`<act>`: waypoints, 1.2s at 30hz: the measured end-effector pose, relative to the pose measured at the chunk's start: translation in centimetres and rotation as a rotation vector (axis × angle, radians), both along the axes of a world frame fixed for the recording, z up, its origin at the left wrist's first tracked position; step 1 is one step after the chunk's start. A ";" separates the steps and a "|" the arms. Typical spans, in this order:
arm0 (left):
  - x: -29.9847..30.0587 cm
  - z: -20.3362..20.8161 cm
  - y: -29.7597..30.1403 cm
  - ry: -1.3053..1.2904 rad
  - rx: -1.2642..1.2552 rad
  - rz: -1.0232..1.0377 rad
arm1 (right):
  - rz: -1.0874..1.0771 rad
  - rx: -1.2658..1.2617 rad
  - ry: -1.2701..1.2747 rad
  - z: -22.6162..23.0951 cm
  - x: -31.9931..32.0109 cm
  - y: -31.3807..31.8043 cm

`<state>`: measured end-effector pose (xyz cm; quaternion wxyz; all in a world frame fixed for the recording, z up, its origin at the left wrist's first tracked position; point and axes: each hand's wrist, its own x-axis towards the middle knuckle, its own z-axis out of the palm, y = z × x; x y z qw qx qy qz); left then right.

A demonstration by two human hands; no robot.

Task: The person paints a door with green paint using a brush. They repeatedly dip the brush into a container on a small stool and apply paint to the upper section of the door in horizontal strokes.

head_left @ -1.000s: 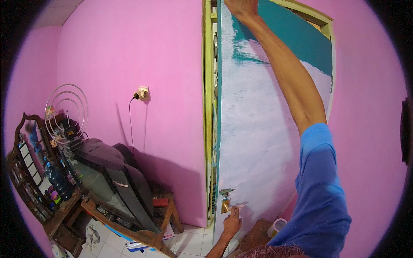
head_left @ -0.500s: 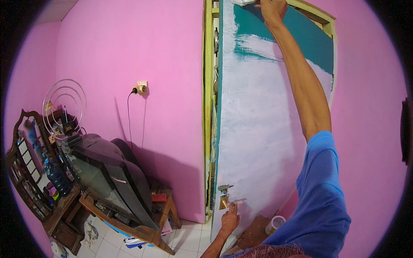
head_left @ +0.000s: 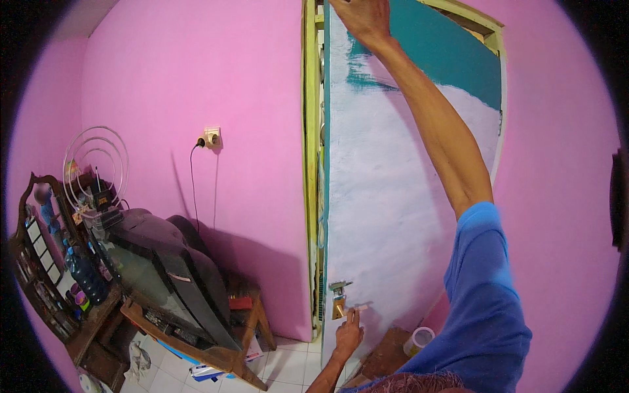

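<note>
A door (head_left: 386, 196) stands ajar, its teal top partly covered by pale lilac-white paint with streaky edges. My right hand (head_left: 363, 19) is raised to its upper left, with the fingers cut off by the picture's top edge. Its paintbrush is out of view now; a pale part of it shows in the earlier frame. Low on the door, my left hand (head_left: 348, 335) rests two stretched fingers against the surface, the others curled. Those fingertips lie just right of the brass-coloured lock plate (head_left: 338, 308), beside a small pinkish strip (head_left: 362, 308).
A white tub (head_left: 419, 340) stands on the floor behind my left hand, near a brown board (head_left: 386, 354). To the left, a bulky television (head_left: 164, 262) sits on a wooden stand (head_left: 239, 367). A cord hangs from a wall socket (head_left: 212, 137). Yellow framing (head_left: 310, 164) borders the doorway.
My right hand has moved left along the door's top, toward its left edge, and the brush has left the picture. The left hand stays at the lock. The view has shifted slightly.
</note>
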<state>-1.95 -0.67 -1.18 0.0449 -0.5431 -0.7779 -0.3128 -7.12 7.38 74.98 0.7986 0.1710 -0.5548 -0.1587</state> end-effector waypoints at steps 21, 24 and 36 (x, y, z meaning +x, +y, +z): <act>0.1 0.3 -0.2 -0.020 -0.031 0.006 | 0.378 -0.401 0.100 4.3 6.4 8.6; 0.1 0.2 -0.1 0.003 -0.031 0.008 | 0.502 -0.204 -0.110 2.0 6.6 8.4; 0.3 0.3 -0.2 -0.009 -0.012 0.023 | 0.120 0.170 -0.097 0.6 4.3 11.2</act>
